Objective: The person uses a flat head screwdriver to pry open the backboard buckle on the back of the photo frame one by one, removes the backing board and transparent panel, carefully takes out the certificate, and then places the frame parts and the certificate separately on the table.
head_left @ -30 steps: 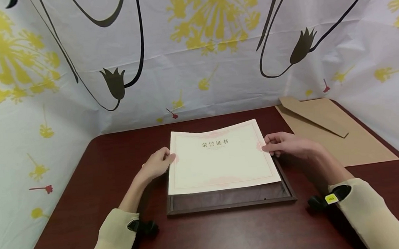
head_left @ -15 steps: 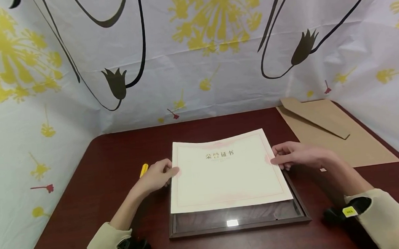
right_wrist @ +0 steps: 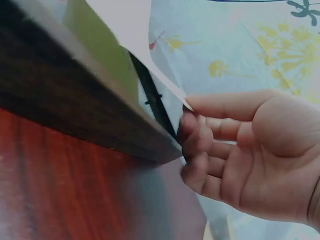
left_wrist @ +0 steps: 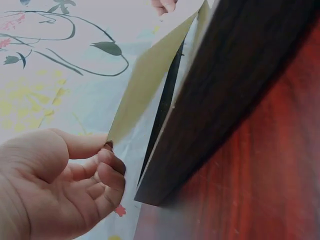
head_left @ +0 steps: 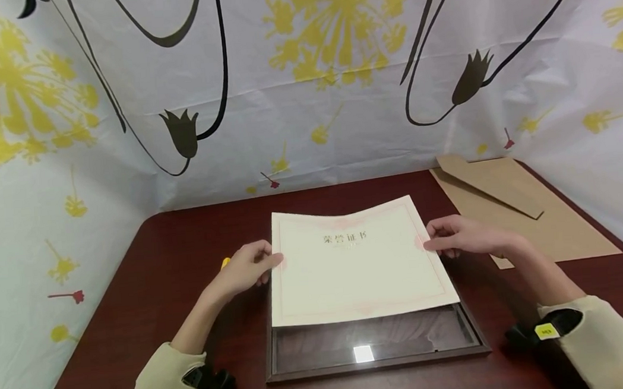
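Observation:
A cream certificate with a pink border and gold Chinese characters is held slightly bowed over a dark picture frame. My left hand pinches its left edge between thumb and fingers. On the opposite edge, my right hand grips the sheet the same way. Below the sheet's lower edge, the frame's glossy inside shows with a bright reflection. In the left wrist view the sheet's edge sits between thumb and curled fingers, above the frame's side. The right wrist view shows a gap between sheet and frame.
A brown cardboard backing board with a stand flap lies at the back right of the dark red table. A yellow object peeks out behind the left hand. A patterned white cloth hangs behind.
The frame and certificate have come nearer to me and slightly right. In the last half second the sheet has risen a little toward the frame's far side, baring more of its near part.

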`<state>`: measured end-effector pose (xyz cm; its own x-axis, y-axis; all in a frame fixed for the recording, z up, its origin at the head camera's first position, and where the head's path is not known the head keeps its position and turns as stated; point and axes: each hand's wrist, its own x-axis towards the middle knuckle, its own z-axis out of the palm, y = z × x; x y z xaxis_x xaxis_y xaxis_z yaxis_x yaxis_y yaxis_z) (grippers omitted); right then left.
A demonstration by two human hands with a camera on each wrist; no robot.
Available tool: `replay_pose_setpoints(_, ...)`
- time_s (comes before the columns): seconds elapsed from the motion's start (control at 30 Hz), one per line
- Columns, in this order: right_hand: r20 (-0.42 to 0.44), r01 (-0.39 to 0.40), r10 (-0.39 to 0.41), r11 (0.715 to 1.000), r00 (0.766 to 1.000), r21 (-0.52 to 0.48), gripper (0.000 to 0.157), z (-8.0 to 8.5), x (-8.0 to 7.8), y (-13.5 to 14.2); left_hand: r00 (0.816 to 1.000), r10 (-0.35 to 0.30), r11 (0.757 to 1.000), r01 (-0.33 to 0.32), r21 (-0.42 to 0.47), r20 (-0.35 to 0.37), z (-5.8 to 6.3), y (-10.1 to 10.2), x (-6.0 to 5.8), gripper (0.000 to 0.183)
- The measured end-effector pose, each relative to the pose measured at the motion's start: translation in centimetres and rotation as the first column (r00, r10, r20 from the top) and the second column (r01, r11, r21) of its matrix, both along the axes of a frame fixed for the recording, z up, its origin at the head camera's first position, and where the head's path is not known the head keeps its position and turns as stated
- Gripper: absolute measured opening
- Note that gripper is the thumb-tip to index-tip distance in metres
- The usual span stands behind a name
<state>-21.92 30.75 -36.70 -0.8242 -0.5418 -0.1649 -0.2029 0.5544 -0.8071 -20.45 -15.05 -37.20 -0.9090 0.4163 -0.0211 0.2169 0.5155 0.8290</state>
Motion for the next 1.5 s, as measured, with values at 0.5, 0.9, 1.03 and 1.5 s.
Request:
replay_pose_setpoints(0.5,-0.334,0.361,-0.408,0.912,0.850,-0.194,0.027,2.5,-1.8,-0.2,0.967,0.176,0.942,-0.111,0.317,-0.185,2.0,3.1,-3.5,0.019)
replay_pose_setpoints(0.9,-0.360,0.452,-0.590,0.797,0.723,-0.400,0.028,2.3,-3.2,0.1,0.937,0.250,0.907,-0.138,0.399,-0.243,2.1,5.6,-5.1,0.018)
replay_pose_setpoints(1.03,-0.377,0.489,-0.611,0.788,0.696,-0.375,0.032,2.0,-3.3,0.3,0.943,0.264,0.907,-0.172,0.384,-0.203,2.0,6.4,-5.7,0.018)
replay_pose_setpoints(1.5,-0.389,0.541,-0.614,0.789,0.687,-0.291,0.030,0.5,-3.8,2.1,0.971,0.227,0.928,-0.194,0.318,-0.069,0.8,7.8,-7.3,0.017)
